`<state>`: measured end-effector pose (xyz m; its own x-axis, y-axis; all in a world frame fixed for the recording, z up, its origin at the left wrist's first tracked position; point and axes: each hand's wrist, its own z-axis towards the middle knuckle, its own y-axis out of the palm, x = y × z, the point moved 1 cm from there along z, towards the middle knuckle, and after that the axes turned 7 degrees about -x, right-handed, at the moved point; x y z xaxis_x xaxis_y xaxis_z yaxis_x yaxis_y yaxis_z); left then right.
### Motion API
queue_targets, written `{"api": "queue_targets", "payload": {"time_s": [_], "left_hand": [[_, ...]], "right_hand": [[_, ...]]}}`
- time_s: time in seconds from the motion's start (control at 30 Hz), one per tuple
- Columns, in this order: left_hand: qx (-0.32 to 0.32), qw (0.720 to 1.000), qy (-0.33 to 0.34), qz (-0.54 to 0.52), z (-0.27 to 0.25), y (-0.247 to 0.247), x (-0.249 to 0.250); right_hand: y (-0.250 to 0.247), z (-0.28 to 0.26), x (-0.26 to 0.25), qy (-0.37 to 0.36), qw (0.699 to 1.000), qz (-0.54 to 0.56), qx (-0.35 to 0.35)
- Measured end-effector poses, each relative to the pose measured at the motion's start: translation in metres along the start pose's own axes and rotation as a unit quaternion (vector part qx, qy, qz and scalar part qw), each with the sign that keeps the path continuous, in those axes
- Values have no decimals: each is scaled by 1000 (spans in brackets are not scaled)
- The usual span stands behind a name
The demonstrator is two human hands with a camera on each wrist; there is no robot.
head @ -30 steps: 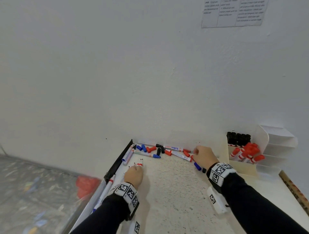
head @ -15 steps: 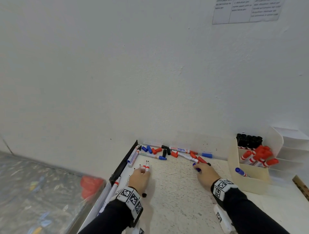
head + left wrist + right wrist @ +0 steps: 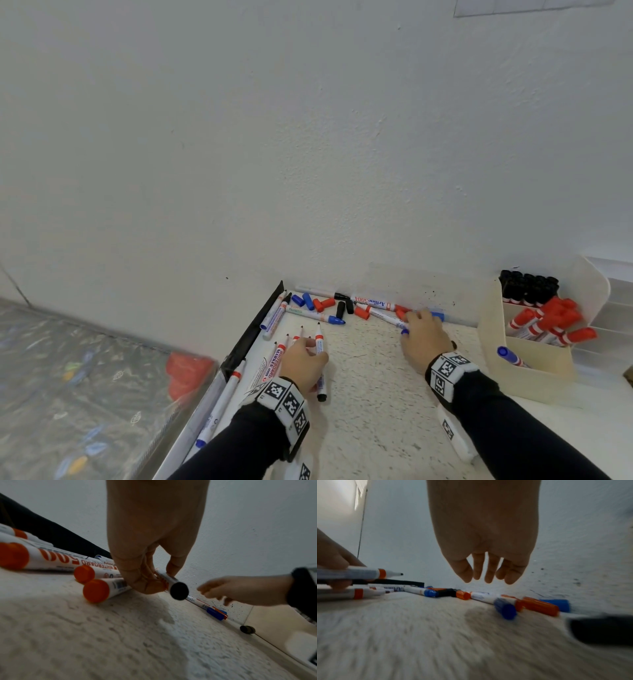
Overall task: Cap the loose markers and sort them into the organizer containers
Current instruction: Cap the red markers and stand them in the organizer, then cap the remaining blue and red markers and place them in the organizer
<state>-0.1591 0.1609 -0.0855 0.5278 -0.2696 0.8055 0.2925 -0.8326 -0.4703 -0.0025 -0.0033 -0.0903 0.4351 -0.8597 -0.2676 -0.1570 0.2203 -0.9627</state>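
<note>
Hands at the marker pile

Left hand pinches an uncapped marker; right hand, fingers loosely spread, hovers over the marker pile.

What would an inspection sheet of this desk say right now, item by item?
Surface: speckled white tabletop, set against a wall.
Job's things: loose markers and caps along the wall; organizer holds black, red and one blue marker.
Clutter: small dark object by the organizer; red thing on the floor, blurred.
Grippers: left hand grips an uncapped marker; right hand open, empty, above the caps.
Cables: nothing seen.
Surroundings: plain wall, paper sheet posted high.
</note>
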Motion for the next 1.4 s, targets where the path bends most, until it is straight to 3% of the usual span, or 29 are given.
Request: {"api": "queue_targets", "payload": {"time_s": [0.13, 0.23, 0.33, 0.6, 0.77, 0.87, 0.97, 1.07, 1.2, 1.3, 1.4], "left_hand": [[-8, 1000, -9, -10, 3, 0, 4], [0, 1000, -13, -6, 8, -3, 6], [0, 1000, -10, 9, 13, -6, 5], [-9, 999, 9, 39, 21, -2, 2], [-16, 997, 39, 59, 17, 4, 2], [-6, 994, 63, 88, 11, 12, 6], [-33, 989, 65, 130, -1, 28, 13], [-59, 987, 50, 142, -14, 44, 17], [-80, 982, 19, 172, -31, 58, 16], [-80, 979, 3, 188, -42, 61, 12], [-78, 979, -13, 188, -50, 61, 8]], "right_hand": [[-2, 22, -42, -127, 989, -7, -74], [6, 38, -65, -128, 979, -61, -146], [18, 47, -75, -107, 972, -120, -173], [25, 53, -69, -113, 979, -108, -133], [-3, 43, -64, -114, 993, 39, 9], [-36, 27, -55, -93, 979, 181, 16], [-60, -5, -45, -111, 966, 230, -43], [-71, -44, -30, -103, 974, 108, -172], [-65, -107, -3, -58, 930, -80, -353], [-43, -148, 8, -62, 911, -136, -384], [-25, -167, 5, -91, 917, -84, -378]]}}
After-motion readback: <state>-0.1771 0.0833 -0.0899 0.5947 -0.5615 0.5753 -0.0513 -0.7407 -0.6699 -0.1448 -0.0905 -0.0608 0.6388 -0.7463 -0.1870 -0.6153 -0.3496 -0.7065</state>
